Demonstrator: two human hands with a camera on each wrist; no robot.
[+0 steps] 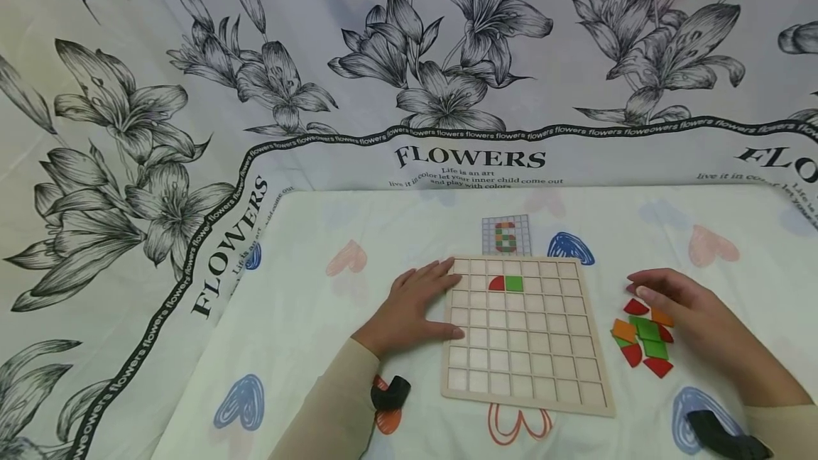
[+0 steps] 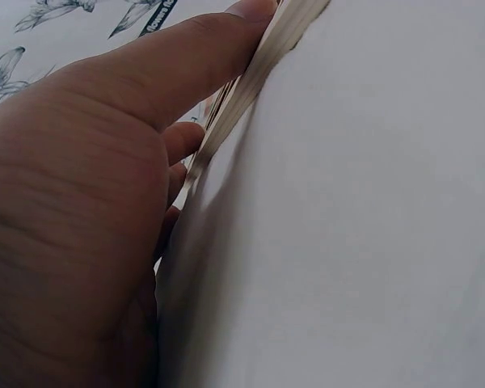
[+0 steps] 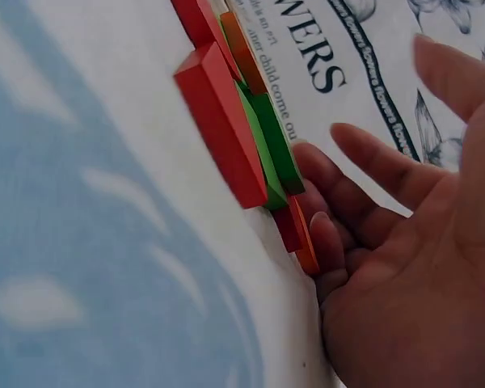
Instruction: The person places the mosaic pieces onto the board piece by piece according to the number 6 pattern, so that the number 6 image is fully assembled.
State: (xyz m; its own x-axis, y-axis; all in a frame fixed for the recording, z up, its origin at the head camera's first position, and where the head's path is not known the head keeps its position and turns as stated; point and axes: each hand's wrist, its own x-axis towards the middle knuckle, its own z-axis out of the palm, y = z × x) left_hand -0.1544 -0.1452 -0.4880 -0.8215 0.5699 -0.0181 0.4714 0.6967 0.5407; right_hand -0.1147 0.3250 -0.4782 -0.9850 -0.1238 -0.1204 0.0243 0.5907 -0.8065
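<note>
A wooden grid board (image 1: 530, 360) lies on the table with a red quarter-circle piece (image 1: 497, 283) and a green square piece (image 1: 514, 284) side by side in its second row. My left hand (image 1: 412, 311) rests at the board's left edge, fingers spread and thumb touching the rim; the left wrist view shows the thumb (image 2: 202, 61) against that edge. To the right of the board, my right hand (image 1: 696, 318) hovers over a loose pile of red, green and orange pieces (image 1: 648, 330). Its thumb and forefinger stand apart in the right wrist view, with no piece visible between them.
Behind the board lies a small pattern card (image 1: 507, 235) showing a figure in red, green and orange squares. A white cloth (image 1: 307, 247) with printed hearts covers the table. A flower-printed curtain (image 1: 358, 105) hangs behind. Black straps (image 1: 391, 394) circle the wrists.
</note>
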